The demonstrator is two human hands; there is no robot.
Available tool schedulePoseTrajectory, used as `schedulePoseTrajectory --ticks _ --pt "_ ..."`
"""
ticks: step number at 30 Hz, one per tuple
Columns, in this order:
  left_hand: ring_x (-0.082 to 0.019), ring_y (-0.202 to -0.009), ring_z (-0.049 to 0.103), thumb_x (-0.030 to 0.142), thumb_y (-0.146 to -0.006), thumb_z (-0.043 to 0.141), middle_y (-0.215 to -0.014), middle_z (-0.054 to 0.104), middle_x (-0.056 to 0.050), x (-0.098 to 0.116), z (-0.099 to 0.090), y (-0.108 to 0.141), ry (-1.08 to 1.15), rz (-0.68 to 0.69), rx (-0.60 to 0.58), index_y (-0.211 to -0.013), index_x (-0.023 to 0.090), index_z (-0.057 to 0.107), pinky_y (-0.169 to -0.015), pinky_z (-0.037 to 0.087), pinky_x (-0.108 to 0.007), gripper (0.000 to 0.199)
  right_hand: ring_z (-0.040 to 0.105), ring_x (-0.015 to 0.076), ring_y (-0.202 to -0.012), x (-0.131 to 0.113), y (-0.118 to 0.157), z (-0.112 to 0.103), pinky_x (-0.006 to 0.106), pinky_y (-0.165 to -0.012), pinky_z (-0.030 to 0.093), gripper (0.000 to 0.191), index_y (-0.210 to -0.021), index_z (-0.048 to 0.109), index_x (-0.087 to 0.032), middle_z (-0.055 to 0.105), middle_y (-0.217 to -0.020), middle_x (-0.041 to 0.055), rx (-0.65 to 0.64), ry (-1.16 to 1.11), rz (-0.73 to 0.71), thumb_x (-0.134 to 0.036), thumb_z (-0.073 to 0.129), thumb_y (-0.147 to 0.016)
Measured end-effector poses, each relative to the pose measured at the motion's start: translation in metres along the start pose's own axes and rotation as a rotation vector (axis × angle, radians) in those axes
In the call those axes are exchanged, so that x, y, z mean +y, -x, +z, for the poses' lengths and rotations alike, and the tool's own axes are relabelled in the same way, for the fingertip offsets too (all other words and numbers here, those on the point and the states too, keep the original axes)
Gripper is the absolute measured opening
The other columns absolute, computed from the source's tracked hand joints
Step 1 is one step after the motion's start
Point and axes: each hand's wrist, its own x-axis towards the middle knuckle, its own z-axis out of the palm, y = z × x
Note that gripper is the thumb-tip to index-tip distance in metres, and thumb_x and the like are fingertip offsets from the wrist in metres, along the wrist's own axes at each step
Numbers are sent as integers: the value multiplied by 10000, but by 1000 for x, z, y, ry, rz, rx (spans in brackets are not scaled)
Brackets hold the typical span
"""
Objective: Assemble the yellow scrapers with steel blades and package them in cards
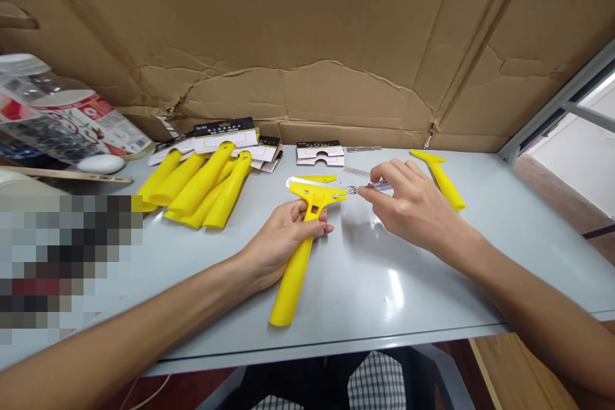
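Observation:
My left hand is wrapped round the neck of a yellow scraper, whose long handle slants down toward the table's front edge. A shiny metal strip lies along the top of its wide head. From the right, my right hand pinches a small screwdriver with a clear purplish handle. The shaft reaches the right part of the scraper's head; whether the tip sits in a screw is too small to tell. Just behind the head shows a flat yellow piece, partly hidden.
Yellow scraper handles with printed cards are piled at the back left. Folded cards and thin metal blades lie at the back. Another yellow scraper rests right. Plastic jars and a white mouse stand left.

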Motion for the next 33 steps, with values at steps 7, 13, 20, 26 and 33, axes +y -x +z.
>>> schedulePoseTrajectory --ticks 7,13,20,26,33 --pt "-170 -883 721 168 -590 894 -895 668 11 -3 -2 -2 -13 12 -19 -773 178 640 -811 507 -257 313 476 242 -870 -3 -2 -4 390 -721 328 271 -959 749 -173 692 -954 98 -23 92 -71 3 554 -1029" --pt "-169 -885 718 179 -602 889 -889 656 14 -3 -3 -3 -22 18 -25 -778 182 636 -800 498 -259 309 545 227 -878 2 -2 -7 385 -720 372 271 -1006 733 -172 764 -991 76 13 5 -96 36 559 -1020" --pt "-175 -881 713 187 -586 899 -872 660 12 -1 -2 0 -28 15 -21 -760 184 631 -788 491 -263 320 591 206 -857 6 -1 -3 372 -703 413 246 -1086 702 -188 809 -986 41 105 -171 -73 17 584 -1017" --pt "-167 -836 697 185 -569 898 -828 657 12 2 3 3 -17 12 -19 -743 182 640 -765 483 -260 311 583 214 -886 4 2 4 349 -743 517 311 -1170 706 -125 760 -1020 107 38 -235 -80 43 516 -989" --pt "-176 -840 698 178 -554 884 -830 668 6 3 5 3 -29 10 3 -736 188 635 -775 494 -271 308 558 201 -843 -1 9 10 329 -676 502 370 -1242 671 -142 663 -1065 131 -171 -224 33 1 450 -982"
